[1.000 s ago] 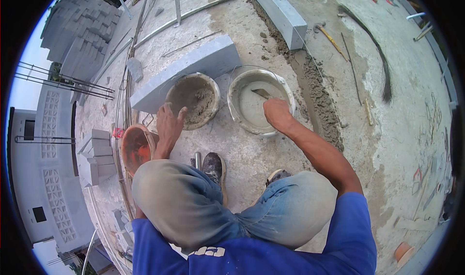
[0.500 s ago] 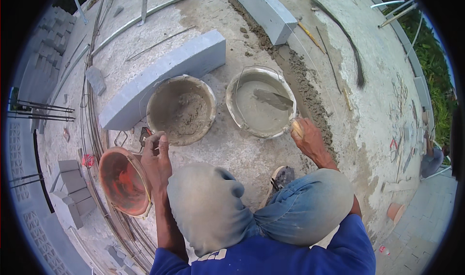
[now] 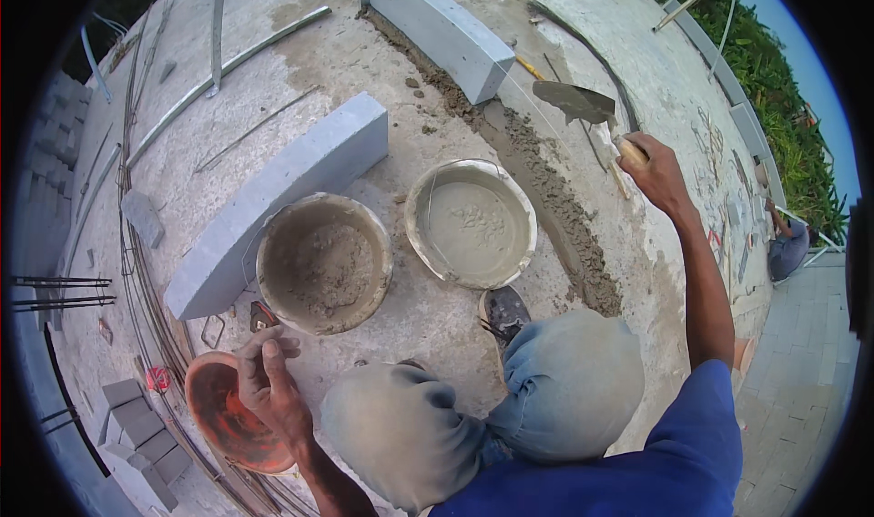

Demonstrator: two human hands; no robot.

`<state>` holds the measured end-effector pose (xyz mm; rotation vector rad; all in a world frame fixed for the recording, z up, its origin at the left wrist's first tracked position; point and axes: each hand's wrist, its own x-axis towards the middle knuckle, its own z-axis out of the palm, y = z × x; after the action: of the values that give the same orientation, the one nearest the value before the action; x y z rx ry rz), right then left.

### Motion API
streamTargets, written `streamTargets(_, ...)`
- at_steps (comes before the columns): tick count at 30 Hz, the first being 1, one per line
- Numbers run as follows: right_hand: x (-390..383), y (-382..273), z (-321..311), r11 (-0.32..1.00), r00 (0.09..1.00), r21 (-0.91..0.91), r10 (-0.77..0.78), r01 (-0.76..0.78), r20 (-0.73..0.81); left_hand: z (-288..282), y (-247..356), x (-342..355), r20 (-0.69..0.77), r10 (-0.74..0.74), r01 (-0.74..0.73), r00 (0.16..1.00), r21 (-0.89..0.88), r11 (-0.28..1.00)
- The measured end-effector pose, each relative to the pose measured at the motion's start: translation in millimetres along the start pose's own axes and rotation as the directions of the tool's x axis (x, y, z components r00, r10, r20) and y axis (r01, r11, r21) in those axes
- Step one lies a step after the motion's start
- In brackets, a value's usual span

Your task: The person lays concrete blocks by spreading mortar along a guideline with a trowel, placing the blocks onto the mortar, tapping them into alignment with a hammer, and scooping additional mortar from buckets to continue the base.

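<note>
Swung up and away from the right bucket (image 3: 531,235) since the earlier frame, the trowel (image 3: 574,101) now hangs beyond the mortar strip (image 3: 569,217), near the end of the upper pale block (image 3: 442,30). Its wooden handle sits firmly in the right hand (image 3: 654,171). Over the orange basin (image 3: 214,403), the left hand (image 3: 270,388) is loosely spread, fingers half curled, near the left bucket (image 3: 280,255), which stands beside another pale block (image 3: 282,203).

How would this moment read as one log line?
Right hand: holding trowel in the air | Left hand: empty, near orange bowl | Left bucket: grey mix inside | Right bucket: grey mix inside
</note>
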<state>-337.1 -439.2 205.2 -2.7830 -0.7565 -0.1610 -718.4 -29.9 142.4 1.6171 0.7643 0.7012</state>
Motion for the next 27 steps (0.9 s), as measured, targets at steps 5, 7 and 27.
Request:
streamTargets(5,132,40,51,0.764,0.935,-0.539,-0.290,0.353,0.202,-33,58,-24,-0.360,0.201,-0.165,0.911,0.129,0.978)
streamTargets(7,178,50,105,0.705,0.885,-0.539,-0.324,0.461,0.334,-33,77,-41,-0.429,0.225,-0.183,0.875,0.137,0.974)
streamTargets(27,228,19,70,0.698,0.913,-0.591,-0.345,0.405,0.218,50,119,-40,-0.275,0.140,0.028,0.951,0.529,0.848)
